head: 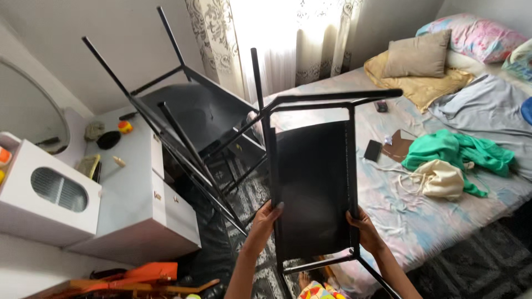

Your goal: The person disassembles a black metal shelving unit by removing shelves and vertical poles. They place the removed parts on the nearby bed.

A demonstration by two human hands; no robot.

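Beside the bed, both hands' grip lifts a black chair.

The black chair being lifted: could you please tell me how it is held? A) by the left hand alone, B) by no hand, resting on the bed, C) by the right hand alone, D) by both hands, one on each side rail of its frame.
D: the left hand and the right hand each grip a side rail of the black chair.
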